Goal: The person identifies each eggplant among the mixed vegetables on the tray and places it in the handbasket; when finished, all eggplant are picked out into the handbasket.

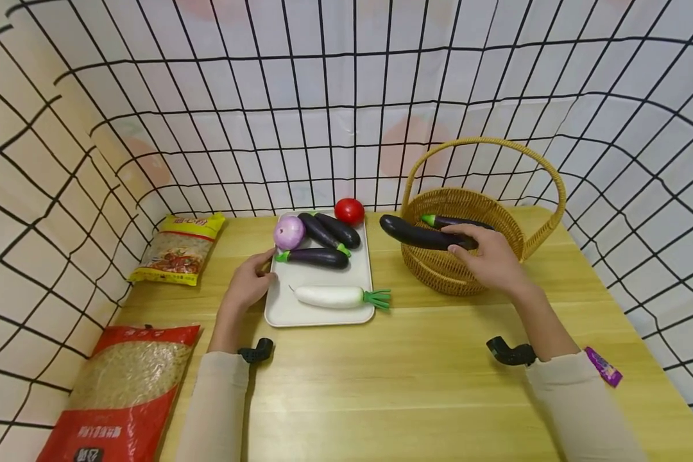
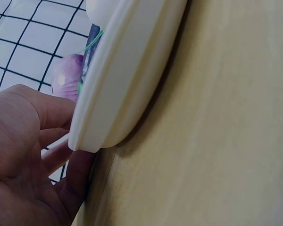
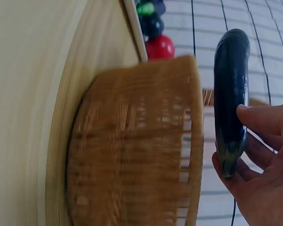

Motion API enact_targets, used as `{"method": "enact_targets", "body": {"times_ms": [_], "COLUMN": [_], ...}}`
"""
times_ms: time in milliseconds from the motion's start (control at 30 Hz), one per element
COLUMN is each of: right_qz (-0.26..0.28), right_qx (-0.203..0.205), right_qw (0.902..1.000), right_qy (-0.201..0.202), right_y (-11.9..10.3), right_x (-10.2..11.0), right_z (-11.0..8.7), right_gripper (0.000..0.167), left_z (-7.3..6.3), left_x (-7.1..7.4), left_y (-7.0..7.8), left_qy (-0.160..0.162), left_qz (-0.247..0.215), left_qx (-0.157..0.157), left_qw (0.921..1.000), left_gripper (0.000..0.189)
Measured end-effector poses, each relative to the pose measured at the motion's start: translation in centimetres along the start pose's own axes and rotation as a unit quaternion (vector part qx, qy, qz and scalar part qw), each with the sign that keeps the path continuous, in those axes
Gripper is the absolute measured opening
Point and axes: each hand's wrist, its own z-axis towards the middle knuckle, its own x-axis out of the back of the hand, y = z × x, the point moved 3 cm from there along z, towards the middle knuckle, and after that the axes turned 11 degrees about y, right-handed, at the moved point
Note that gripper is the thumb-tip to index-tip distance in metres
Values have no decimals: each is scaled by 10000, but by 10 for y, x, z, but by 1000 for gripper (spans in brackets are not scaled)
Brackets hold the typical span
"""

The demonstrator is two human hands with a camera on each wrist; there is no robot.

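A white tray [image 1: 317, 317] holds a purple onion [image 1: 289, 232], several dark eggplants [image 1: 317, 257], a red tomato [image 1: 349, 211] at its far right corner and a white radish [image 1: 330, 296]. My left hand [image 1: 251, 280] holds the tray's left edge, thumb at the rim; some fingertips are hidden behind the tray in the left wrist view. My right hand [image 1: 487, 256] grips a dark eggplant [image 1: 416, 234] by one end, above the wicker basket [image 1: 444, 276]. Another eggplant with a green cap [image 1: 439, 221] lies in the basket, partly covered by the hand.
A yellow-topped food bag [image 1: 179, 249] and a red food bag [image 1: 124, 385] lie on the left. A small purple packet [image 1: 603, 367] lies near the right forearm. The basket's tall handle [image 1: 485, 141] arches over it. Black wire grid [image 1: 355, 115] surrounds the table.
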Motion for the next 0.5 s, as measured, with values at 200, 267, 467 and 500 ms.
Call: {"method": "enact_targets", "body": {"times_ms": [200, 267, 467, 500], "right_qz": [-146, -187, -469, -547], "right_qx": [-178, -202, -230, -246], "right_qw": [9997, 9996, 9986, 9982], "right_qy": [123, 91, -63, -100], "right_y": [25, 31, 45, 48], "right_x": [16, 18, 18, 17], "right_z": [2, 3, 11, 13], "right_gripper": [41, 42, 44, 44], "left_z": [0, 0, 0, 0], "left_x": [1, 2, 2, 2], "left_y": [0, 0, 0, 0], "left_qy": [-42, -32, -62, -72], "left_qz": [-43, -38, -7, -6], "left_qx": [29, 22, 17, 5], "left_qw": [10000, 10000, 10000, 10000], "left_gripper": [66, 66, 66, 66]}}
